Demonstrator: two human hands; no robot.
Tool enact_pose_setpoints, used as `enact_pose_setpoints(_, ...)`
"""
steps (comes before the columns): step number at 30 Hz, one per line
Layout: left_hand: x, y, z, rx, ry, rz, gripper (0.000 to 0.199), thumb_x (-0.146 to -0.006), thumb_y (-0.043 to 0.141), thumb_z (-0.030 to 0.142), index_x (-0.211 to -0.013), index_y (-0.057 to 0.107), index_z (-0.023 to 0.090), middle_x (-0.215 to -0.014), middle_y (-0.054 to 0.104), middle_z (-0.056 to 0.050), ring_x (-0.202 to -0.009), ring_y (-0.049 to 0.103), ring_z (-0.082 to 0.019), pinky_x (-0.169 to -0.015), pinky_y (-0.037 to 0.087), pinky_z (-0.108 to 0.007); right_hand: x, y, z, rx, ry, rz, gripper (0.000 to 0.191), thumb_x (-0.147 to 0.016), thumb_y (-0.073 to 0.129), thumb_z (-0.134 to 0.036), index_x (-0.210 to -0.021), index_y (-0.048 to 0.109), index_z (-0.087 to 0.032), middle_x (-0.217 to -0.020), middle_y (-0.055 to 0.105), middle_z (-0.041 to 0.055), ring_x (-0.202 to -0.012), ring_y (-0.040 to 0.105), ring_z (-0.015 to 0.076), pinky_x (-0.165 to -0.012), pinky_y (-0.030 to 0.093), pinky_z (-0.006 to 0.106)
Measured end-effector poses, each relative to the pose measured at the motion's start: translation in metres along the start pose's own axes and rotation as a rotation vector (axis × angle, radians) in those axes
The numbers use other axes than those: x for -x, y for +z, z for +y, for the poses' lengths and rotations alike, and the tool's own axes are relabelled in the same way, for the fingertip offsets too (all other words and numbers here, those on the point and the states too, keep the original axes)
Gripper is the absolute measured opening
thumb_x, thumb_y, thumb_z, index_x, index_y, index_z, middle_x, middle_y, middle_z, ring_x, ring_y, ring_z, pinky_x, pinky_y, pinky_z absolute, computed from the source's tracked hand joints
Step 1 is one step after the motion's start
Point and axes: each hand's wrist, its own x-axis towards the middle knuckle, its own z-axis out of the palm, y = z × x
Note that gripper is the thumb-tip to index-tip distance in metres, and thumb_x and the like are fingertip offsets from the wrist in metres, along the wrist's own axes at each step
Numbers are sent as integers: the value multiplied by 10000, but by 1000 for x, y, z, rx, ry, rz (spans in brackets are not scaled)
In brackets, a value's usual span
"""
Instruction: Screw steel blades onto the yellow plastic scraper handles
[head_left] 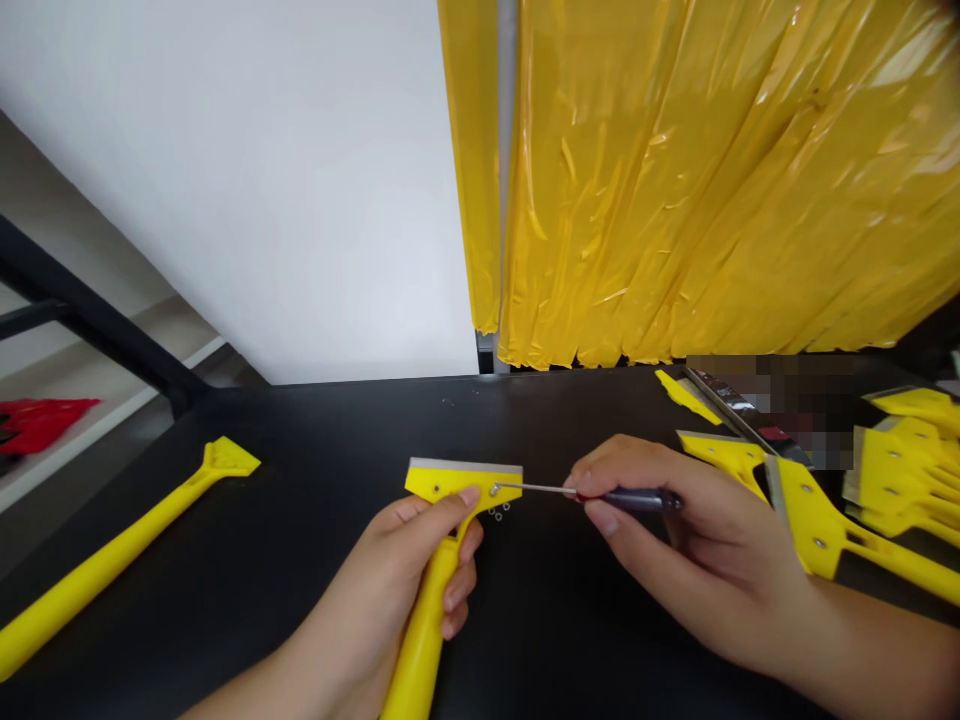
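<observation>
My left hand (405, 575) is wrapped round the neck of a yellow scraper (421, 630), its thumb lying on the head. A metal blade (465, 465) runs along the scraper's top edge. Between the thumb and fingers of my right hand (675, 540) is a screwdriver (637, 499) with a dark handle, held nearly level. Its thin shaft points left, and the tip meets a small screw (495, 489) at the right of the scraper head. To the left of that, a hole shows in the head. Several small nuts (498, 515) lie on the table just below the head.
Another long yellow scraper handle (127, 545) lies at the left of the black table (315, 430). Several yellow scrapers (814, 510) with blades are piled at the right, by a partly pixelated object. A white panel (300, 180) and yellow plastic sheeting (675, 180) stand behind.
</observation>
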Motion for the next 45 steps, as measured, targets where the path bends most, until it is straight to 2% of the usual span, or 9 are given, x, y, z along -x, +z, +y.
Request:
enact_pose_setpoints(10, 1, 3, 0, -5, 6, 14, 393, -871, 750, 480, -653, 609, 185, -466, 458, 37, -410, 371, -83, -413, 363, -193, -8, -1, -8, 0, -119, -81, 403, -907, 606, 6, -1235, 646, -225, -996, 725, 61, -897, 698, 191, -771, 586, 350)
enact_pose_setpoints(21, 1, 0, -1, -17, 4, 20, 412, -861, 757, 503, -648, 598, 189, -467, 454, 38, -418, 386, -89, -424, 352, -203, -3, 0, -5, 7, -93, -56, 444, -887, 630, 11, -1247, 649, -247, -1041, 741, 59, -929, 715, 208, -791, 594, 356)
enact_pose_setpoints(30, 0, 1, 0, -12, 7, 31, 411, -859, 754, 493, -630, 589, 194, -455, 457, 35, -414, 395, -96, -430, 350, -209, -5, -1, -7, 15, -104, -72, 422, -884, 611, 8, -1215, 652, -250, -994, 743, 63, -883, 718, 213, -747, 597, 358)
enact_pose_setpoints(41, 0, -2, 0, -3, 16, -5, 387, -896, 712, 479, -657, 603, 195, -473, 464, 32, -449, 379, -104, -454, 377, -208, -3, -3, -6, 26, -112, -73, 426, -866, 601, 32, -1197, 650, -232, -1007, 732, 66, -903, 707, 203, -770, 583, 352)
enact_pose_setpoints(45, 1, 0, -1, -48, 66, 21, 410, -901, 708, 488, -638, 590, 197, -453, 475, 28, -431, 410, -109, -456, 377, -217, -3, -4, -5, 13, -103, -100, 456, -842, 599, 33, -1194, 637, -254, -988, 725, 61, -861, 701, 214, -727, 581, 364)
